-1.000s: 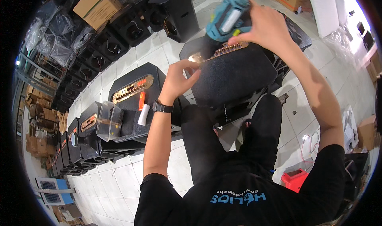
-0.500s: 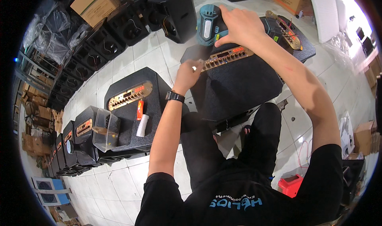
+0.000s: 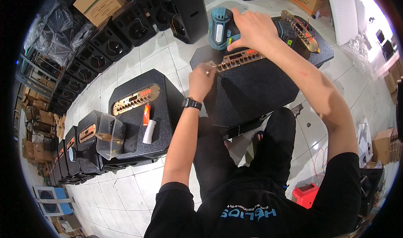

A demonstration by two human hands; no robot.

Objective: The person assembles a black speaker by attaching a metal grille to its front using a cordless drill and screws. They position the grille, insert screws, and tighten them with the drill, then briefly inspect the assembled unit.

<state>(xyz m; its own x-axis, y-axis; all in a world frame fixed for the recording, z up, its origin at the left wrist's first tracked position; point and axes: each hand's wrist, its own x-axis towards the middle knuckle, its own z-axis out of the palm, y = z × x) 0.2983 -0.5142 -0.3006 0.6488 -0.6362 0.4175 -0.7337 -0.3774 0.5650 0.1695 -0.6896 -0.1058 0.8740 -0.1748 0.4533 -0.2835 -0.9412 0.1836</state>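
Note:
My right hand (image 3: 257, 31) is wrapped round a teal and black cordless drill (image 3: 219, 30), held above the far part of a black speaker cabinet (image 3: 252, 87). Under the drill, a gold control panel (image 3: 241, 58) with a row of knobs lies in the cabinet's top face. My left hand (image 3: 201, 79), a dark watch on its wrist, is at the panel's left end with fingertips pinched together. Whatever those fingers hold, if anything, is too small to make out. The drill's tip is hidden.
Left of me, another speaker cabinet (image 3: 142, 85) bears an orange-red small box (image 3: 146, 114), a white roll (image 3: 149, 132) and a clear plastic tub (image 3: 110, 136). A loose gold panel (image 3: 300, 30) with wires lies on the far right. Several open cabinets line the back left.
My left hand has shifted slightly right along the panel's left end. The drill in my right hand has come down a little and looks less blurred.

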